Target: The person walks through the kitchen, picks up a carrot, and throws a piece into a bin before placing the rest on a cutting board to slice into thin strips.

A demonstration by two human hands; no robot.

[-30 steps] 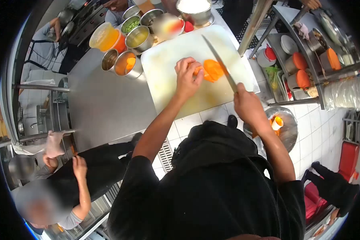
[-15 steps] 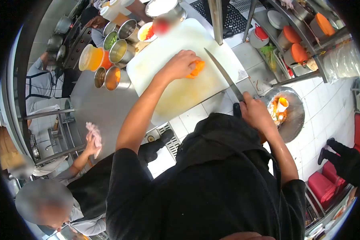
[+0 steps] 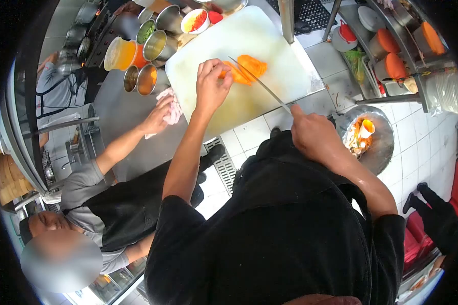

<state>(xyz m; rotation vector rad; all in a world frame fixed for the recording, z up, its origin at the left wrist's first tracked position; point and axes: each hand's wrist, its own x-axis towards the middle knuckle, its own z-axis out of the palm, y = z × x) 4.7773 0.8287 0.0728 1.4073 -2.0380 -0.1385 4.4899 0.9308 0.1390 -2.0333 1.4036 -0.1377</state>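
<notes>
My right hand (image 3: pixel 310 129) grips a long steel knife (image 3: pixel 273 95); beside my curled left hand (image 3: pixel 212 84), its grip unclear, flat orange slices (image 3: pixel 254 65) seem firm, slick: best pinned from above.

Your white cutting board (image 3: pixel 282 56) bears sliced orange vegetable (image 3: pixel 253 64); steel table (image 3: pixel 121 109) beneath also carries metal cups (image 3: pixel 161 81), far left.

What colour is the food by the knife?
The food by the knife is bright orange; it shows best in the head view.
</notes>
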